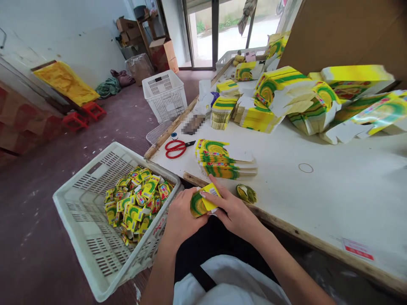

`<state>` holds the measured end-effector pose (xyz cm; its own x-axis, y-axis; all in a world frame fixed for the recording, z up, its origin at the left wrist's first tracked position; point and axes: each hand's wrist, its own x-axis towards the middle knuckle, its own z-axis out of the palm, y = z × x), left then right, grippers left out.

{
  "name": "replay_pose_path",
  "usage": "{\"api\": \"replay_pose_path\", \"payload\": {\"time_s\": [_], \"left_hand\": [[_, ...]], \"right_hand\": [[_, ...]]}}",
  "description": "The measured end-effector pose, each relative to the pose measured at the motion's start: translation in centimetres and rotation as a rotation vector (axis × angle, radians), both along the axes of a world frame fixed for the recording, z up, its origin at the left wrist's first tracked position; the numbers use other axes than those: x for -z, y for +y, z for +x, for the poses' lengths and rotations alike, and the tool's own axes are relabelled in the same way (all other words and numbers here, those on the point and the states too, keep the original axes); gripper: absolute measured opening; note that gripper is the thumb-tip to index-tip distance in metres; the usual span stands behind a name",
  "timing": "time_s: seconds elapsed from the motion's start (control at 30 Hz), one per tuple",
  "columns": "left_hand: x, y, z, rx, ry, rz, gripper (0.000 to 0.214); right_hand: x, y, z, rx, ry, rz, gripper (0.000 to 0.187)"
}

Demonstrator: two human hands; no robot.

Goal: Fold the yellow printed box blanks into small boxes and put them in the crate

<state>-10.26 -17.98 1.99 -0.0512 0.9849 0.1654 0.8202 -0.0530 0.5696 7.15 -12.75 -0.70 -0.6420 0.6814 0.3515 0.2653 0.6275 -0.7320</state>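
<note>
Both of my hands grip a small yellow and green printed carton just below the table's front edge. My left hand wraps round its left side. My right hand presses on its top and right side, fingers closed on it. Right behind it on the white table lies a stack of flat carton blanks. A small green and yellow piece lies on the table edge beside my right hand. To my left stands a white plastic crate holding several small folded cartons.
Red-handled scissors and a small tape roll lie at the table's left end. Piles of larger yellow cartons cover the far table. A second white crate stands on the floor. Red stools and cardboard boxes are by the far wall.
</note>
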Motion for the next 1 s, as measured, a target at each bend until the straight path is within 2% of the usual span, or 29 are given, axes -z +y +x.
{"api": "replay_pose_path", "payload": {"time_s": [0.23, 0.33, 0.43, 0.53, 0.6, 0.67, 0.73, 0.8, 0.9, 1.0], "left_hand": [[0.0, 0.2, -0.5, 0.035, -0.028, -0.070, 0.052], [0.2, 0.4, -0.4, 0.011, -0.047, -0.045, 0.051], [0.3, 0.5, -0.3, -0.018, -0.125, -0.019, 0.052], [0.7, 0.3, -0.3, -0.062, -0.249, -0.032, 0.051], [1.2, 0.2, -0.5, -0.135, -0.440, -0.019, 0.052], [1.8, 0.3, -1.0, -0.287, -0.746, 0.087, 0.054], [2.1, 0.6, -1.7, -0.493, -1.081, 0.254, 0.054], [2.2, 1.0, -2.3, -0.686, -1.356, 0.321, 0.055], [2.3, 1.4, -2.2, -0.869, -1.613, 0.195, 0.047], [2.8, 1.5, -0.9, -0.904, -1.709, 0.034, 0.023]], "right_hand": [[-0.8, 1.3, 1.2, -0.110, -0.031, -0.064, 0.033], [-1.0, 1.2, 0.8, -0.071, -0.011, -0.089, 0.030], [-0.5, 0.4, -0.3, -0.038, 0.074, -0.130, 0.034], [-0.2, -0.3, -1.5, -0.030, 0.151, -0.190, 0.050], [-0.5, 0.0, -1.9, -0.027, 0.179, -0.209, 0.063], [-1.3, 1.2, -2.0, -0.005, 0.211, -0.188, 0.071], [-2.2, 3.3, -1.7, 0.106, 0.227, -0.116, 0.063], [-2.8, 6.0, -1.3, 0.314, 0.199, -0.013, 0.050], [-2.4, 9.6, -0.9, 0.561, 0.039, 0.055, 0.045], [-1.4, 11.6, -1.1, 0.583, -0.079, 0.083, 0.037]]}}
